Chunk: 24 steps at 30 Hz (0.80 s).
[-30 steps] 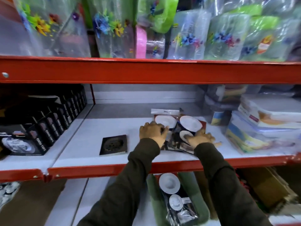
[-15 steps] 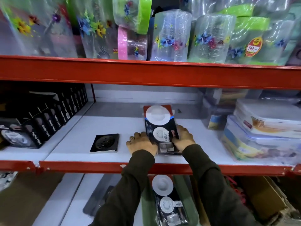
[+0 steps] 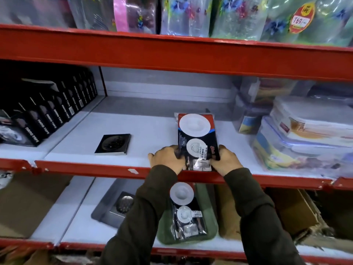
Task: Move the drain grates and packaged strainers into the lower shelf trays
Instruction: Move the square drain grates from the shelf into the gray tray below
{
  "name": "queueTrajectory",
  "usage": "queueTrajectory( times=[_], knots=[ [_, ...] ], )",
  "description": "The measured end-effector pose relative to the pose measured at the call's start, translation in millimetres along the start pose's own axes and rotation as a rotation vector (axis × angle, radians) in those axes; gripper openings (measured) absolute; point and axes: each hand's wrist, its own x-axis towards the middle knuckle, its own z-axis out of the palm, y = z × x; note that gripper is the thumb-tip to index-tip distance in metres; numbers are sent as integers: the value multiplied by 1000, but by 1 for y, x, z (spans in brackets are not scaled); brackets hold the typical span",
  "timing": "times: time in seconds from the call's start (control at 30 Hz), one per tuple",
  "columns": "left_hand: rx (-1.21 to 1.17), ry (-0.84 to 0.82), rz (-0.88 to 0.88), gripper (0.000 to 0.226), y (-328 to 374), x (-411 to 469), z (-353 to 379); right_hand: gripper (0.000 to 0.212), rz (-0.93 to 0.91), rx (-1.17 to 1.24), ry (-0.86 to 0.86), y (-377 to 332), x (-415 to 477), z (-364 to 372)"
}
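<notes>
A stack of packaged strainers (image 3: 196, 138), black cards with white round strainers, stands on the middle shelf near its front edge. My left hand (image 3: 167, 158) grips its lower left side and my right hand (image 3: 226, 159) grips its lower right. A black square drain grate (image 3: 113, 144) lies flat on the same shelf to the left, apart from my hands. On the lower shelf a green tray (image 3: 210, 222) holds another packaged strainer (image 3: 185, 209). Left of it, a grey tray (image 3: 107, 209) holds a drain grate (image 3: 125, 203), partly hidden by my left sleeve.
Black tape boxes (image 3: 47, 115) fill the middle shelf's left bay. Stacked clear lidded containers (image 3: 305, 138) crowd the right. Red shelf rail (image 3: 86, 167) runs along the front. Cardboard boxes (image 3: 294, 211) sit on the lower shelf at right and far left. Flowered plastic jars (image 3: 229, 16) stand above.
My hands gathered the spread strainer packs into one stack and drew it toward the shelf's front edge. The view has moved closer and tilted down.
</notes>
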Motion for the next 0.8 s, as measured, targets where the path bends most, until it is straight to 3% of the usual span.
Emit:
queueTrajectory(
  times=[0.27,0.4,0.5,0.67,0.8],
  knots=[
    [30,63,15,34,2,-7,11,45,46,-165,-13,2,-15,-7],
    [65,88,71,53,-14,-3,11,76,-1,-43,187,-13,-24,-9],
    [26,265,137,58,-34,0,-8,69,-149,111,289,-33,-26,-6],
    [115,465,296,61,-104,5,-62,54,-376,208,144,-87,-23,29],
    [220,513,326,63,-197,16,-99,64,-575,7,-17,-155,-13,79]
  ],
)
